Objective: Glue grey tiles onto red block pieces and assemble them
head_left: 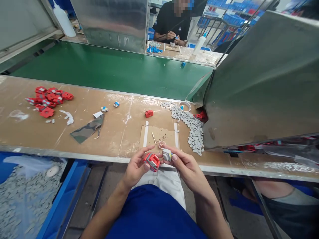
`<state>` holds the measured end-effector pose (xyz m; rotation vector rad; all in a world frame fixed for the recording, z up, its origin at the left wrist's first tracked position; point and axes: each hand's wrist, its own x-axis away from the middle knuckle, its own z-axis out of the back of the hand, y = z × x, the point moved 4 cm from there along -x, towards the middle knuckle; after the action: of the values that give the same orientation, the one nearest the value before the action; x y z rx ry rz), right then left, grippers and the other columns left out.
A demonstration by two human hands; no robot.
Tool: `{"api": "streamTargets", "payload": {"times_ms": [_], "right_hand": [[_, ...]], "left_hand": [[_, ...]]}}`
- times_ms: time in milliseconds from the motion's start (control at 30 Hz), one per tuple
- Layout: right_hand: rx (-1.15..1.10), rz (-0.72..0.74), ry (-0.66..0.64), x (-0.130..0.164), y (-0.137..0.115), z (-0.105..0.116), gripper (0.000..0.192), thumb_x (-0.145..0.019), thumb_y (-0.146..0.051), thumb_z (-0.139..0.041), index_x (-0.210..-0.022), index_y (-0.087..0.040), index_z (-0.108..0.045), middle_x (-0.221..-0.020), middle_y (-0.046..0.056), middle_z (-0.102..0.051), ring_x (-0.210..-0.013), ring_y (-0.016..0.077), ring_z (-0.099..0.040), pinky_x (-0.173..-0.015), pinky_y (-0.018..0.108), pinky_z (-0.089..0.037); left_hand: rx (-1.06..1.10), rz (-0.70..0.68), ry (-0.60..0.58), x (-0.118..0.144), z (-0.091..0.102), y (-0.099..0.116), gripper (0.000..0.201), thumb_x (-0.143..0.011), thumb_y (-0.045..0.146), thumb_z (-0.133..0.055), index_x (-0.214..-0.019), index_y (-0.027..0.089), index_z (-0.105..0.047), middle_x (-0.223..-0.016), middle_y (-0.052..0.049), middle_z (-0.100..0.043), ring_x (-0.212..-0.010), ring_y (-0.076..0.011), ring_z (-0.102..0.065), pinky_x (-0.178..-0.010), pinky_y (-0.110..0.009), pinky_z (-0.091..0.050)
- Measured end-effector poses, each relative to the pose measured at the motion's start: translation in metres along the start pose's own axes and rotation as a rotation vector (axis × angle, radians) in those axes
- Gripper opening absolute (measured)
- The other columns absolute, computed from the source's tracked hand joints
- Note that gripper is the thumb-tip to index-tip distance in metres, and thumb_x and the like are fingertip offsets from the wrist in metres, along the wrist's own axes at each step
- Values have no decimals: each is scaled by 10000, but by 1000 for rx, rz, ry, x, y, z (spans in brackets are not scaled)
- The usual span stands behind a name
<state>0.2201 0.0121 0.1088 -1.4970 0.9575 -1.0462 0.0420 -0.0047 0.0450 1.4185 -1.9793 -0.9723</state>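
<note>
My left hand [136, 167] holds a small red plastic housing [152, 161] at the near edge of the brown workbench [119, 129]. My right hand [185, 166] pinches a small grey and white block [167, 154] right beside the red part, the two nearly touching. Just behind my fingers a small copper-coloured ring [161, 144] lies on a taped cardboard pad [159, 136].
A heap of red housings [48, 99] lies at the far left, one loose red piece [149, 113] mid-bench. Several grey blocks [191, 127] trail beside a tape roll [185, 106] and a metal hopper [261, 86]. Camouflage cloth [87, 129], green conveyor [112, 69], a co-worker [171, 25] opposite.
</note>
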Motion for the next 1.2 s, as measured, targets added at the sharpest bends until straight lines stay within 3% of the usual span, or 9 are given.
{"api": "streamTargets", "payload": {"times_ms": [133,233,333,567,733,1000,1100,1200], "right_hand": [[85,104,51,11,-16,6,303,-997,-436,-650,-1252,-304,-745,-1161,75,-733,-850,176,-765,-782,322,-664],[205,214,150,16,-29,5,294,-996,-431,-654,-1233,-274,-726,-1189,93,-738,-921,194,-752,-835,332,-644],[321,284,189,16,-39,-1,262,-989,-413,-666,-1188,-253,-724,-1094,92,-749,-918,201,-725,-826,328,-618],[452,365,167,-7,-52,-4,151,-977,-348,-685,-1061,-249,-762,-938,62,-726,-841,191,-676,-723,300,-557],[491,343,146,-24,-61,-5,138,-985,-334,-677,-1030,-245,-772,-904,52,-710,-804,180,-665,-715,296,-544],[611,281,232,-31,-56,-12,144,-1003,-322,-639,-991,-224,-744,-815,27,-640,-727,169,-600,-665,284,-502],[605,262,290,-31,-49,-9,190,-1021,-338,-598,-1021,-221,-747,-832,39,-665,-748,182,-630,-692,295,-526],[587,287,378,-24,-46,-2,283,-1061,-349,-509,-1174,-238,-742,-953,71,-698,-872,209,-680,-784,331,-566]], "left_hand": [[-72,-32,7,-5,-17,7,620,-813,486,-850,-1308,165,-659,-1163,-179,-799,-971,-281,-797,-893,-375,-618],[-124,-66,29,-9,-27,15,559,-787,509,-864,-1184,141,-724,-1050,-142,-813,-909,-239,-783,-804,-306,-624],[-154,-91,54,-13,-32,23,567,-771,535,-867,-1156,135,-749,-1008,-120,-803,-886,-223,-763,-765,-281,-615],[-216,-61,104,-29,-27,40,550,-774,560,-851,-1133,152,-764,-1038,-109,-781,-1011,-263,-731,-924,-346,-574],[-208,3,48,-48,-22,54,583,-756,580,-857,-1099,118,-758,-957,-111,-775,-902,-241,-729,-816,-317,-584],[-271,121,-17,-67,-15,67,583,-721,606,-870,-1025,118,-769,-919,-95,-771,-864,-216,-709,-819,-307,-564],[-275,167,11,-72,-20,63,565,-698,609,-884,-957,124,-754,-864,-81,-765,-788,-200,-702,-761,-299,-568],[-208,185,25,-78,-36,57,551,-687,608,-891,-912,133,-725,-802,-54,-749,-711,-168,-691,-711,-270,-572]]}}
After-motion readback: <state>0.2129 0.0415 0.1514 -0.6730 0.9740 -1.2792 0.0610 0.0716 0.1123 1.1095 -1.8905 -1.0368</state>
